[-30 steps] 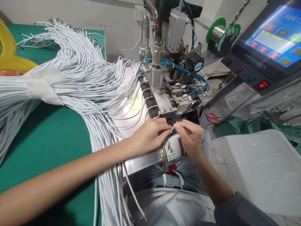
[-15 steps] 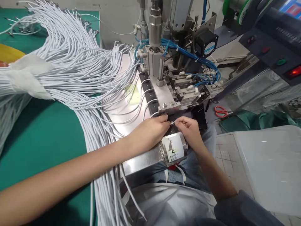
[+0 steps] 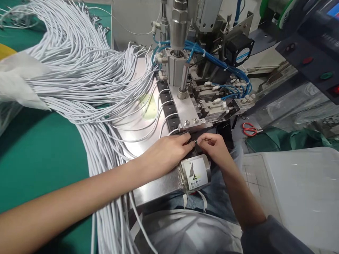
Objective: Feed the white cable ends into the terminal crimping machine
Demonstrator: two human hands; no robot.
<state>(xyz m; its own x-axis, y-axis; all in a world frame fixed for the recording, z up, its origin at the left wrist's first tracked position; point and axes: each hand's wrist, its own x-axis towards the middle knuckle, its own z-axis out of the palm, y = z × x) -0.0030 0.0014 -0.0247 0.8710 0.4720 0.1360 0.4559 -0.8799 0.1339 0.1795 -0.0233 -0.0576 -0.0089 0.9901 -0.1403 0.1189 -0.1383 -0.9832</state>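
Note:
My left hand (image 3: 173, 150) reaches in from the left over the metal work plate, its thumb and index finger closed at the black slotted fixture (image 3: 171, 112). Facing it, my right hand (image 3: 214, 145) is pinched, fingertips almost meeting the left thumb. Between them shows a tiny pale, shiny cable end (image 3: 196, 141), mostly covered by the fingers. Just behind my left hand, several white cables (image 3: 165, 120) curve into the fixture's slots. A metal press head (image 3: 186, 114) stands right above the fingers. Under the hands sits a rounded metal cover with a white label (image 3: 196, 173).
A large bundle of white cables (image 3: 79, 70), wrapped in white material (image 3: 21, 79), lies across the green mat (image 3: 39, 155). Blue air hoses (image 3: 212, 60) run over the machine. Red-handled scissors (image 3: 250, 129) lie at right beside a white bin (image 3: 304, 183). A control box (image 3: 309, 53) hangs upper right.
The view has shifted slightly. Both hands stay at the fixture, and the left thumb has straightened toward the right fingertips; less of the cable end shows between them.

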